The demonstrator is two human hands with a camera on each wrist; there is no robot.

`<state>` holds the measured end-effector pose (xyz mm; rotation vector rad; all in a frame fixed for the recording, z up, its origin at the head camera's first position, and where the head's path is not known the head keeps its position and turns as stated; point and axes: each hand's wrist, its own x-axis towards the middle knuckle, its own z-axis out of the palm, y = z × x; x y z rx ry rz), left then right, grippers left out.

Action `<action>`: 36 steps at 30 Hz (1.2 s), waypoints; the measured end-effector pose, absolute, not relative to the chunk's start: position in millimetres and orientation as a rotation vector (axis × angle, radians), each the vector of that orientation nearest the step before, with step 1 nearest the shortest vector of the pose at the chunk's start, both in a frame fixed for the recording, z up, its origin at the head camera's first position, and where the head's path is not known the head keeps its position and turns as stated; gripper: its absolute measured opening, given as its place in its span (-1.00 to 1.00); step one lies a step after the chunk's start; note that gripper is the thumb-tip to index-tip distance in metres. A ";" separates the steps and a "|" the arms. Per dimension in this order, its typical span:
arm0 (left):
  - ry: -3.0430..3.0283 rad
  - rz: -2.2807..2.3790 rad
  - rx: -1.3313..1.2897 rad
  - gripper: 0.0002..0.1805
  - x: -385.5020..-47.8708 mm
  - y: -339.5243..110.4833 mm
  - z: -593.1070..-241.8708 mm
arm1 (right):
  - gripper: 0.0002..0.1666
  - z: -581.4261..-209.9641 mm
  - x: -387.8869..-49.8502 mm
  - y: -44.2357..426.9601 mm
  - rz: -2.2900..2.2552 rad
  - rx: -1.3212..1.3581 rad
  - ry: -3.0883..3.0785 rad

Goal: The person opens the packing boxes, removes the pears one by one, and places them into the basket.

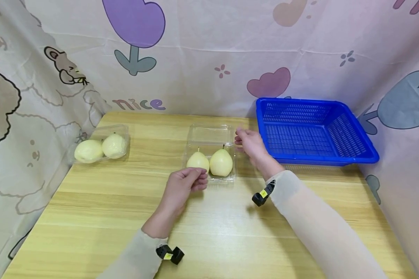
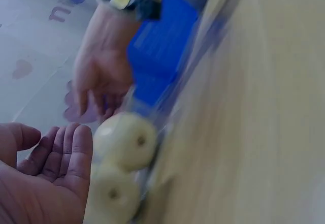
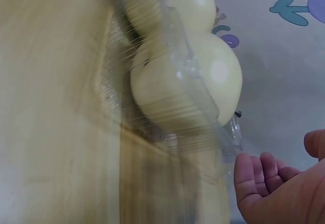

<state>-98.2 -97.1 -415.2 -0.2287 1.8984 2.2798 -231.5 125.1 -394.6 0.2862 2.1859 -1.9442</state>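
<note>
The fingers (image 2: 78,155) of the left hand (image 1: 183,185) are being held together in a loose curve, thumb apart, with nothing being gripped. By them a round, pale yellow-green pear with a thin stem (image 1: 198,159) is being partly covered; whether it is being touched cannot be told. The fingers of the right hand (image 1: 253,145) are likewise being held slightly bent around nothing, just right of a clear plastic lid (image 1: 209,135) that is being left open toward the far side; contact there cannot be made out either.

Both the first pear and a matching right-hand pear (image 1: 221,163) are being carried side by side in the clear, rectangular plastic box (image 1: 226,179) at the middle of the pale wood-grain worktop (image 1: 223,232). If the lid is being pulled from the right corner only, a twisted or dragged box is being risked, the plastic seeming thin. By the upright stems a lid coming over could be being caught, and the pears bruised.

Farther right, a nudge to the blue, slotted plastic basket (image 1: 321,158) is being invited by the close right forearm. At the far left, a second clear plastic box (image 1: 106,131) with two pears is being borne near the edge, probably safely out of reach.
</note>
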 end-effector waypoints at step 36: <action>2.800 0.825 0.393 0.53 -144.3 -145.6 -432.0 | -0.22 -411.3 -190.3 124.2 -1.239 -0.268 2.727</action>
